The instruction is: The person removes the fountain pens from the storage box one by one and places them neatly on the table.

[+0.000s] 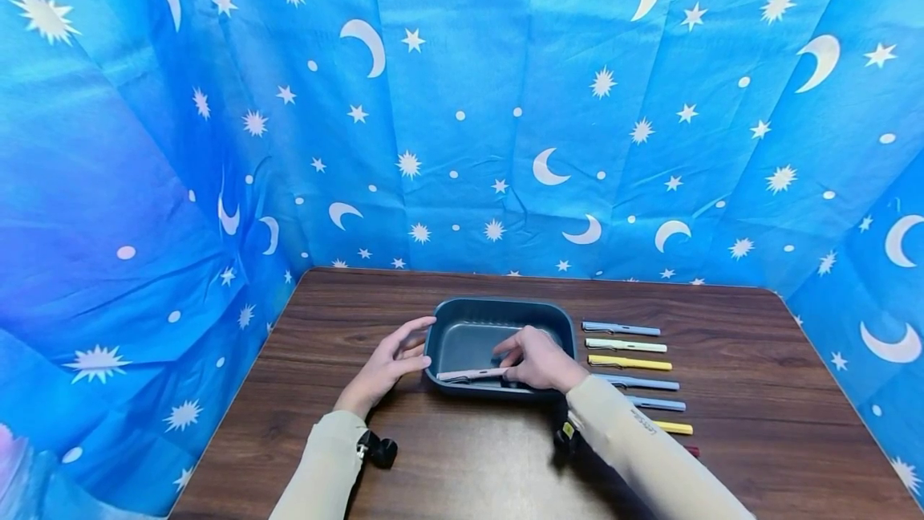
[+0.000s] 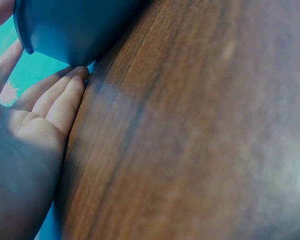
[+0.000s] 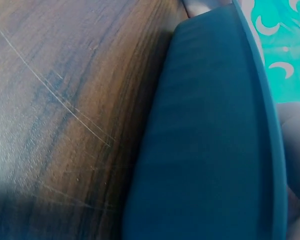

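A dark grey-blue rectangular tray [image 1: 501, 305] with rounded corners stands on the table. My right hand [image 1: 540, 361] reaches over its right part and pinches the right end of a pale pink pen [image 1: 469, 375]. That pen lies lengthwise along the tray's near wall, its clip toward the left. At the tray's left end is my left hand [image 1: 393, 363], thumb and forefinger spread at the rim. The left wrist view shows its other fingers [image 2: 65, 102] stretched out, tips against the outer wall. In the right wrist view the tray's wall [image 3: 205, 125] hides most of the right hand.
On the brown wooden table [image 1: 346, 295], several pens lie in a column right of the tray, including a blue pen [image 1: 621, 329], a pale green pen [image 1: 626, 346] and a yellow pen [image 1: 630, 363]. My right sleeve [image 1: 635, 440] covers part of the nearer ones. Blue star-patterned cloth [image 1: 462, 87] hangs behind.
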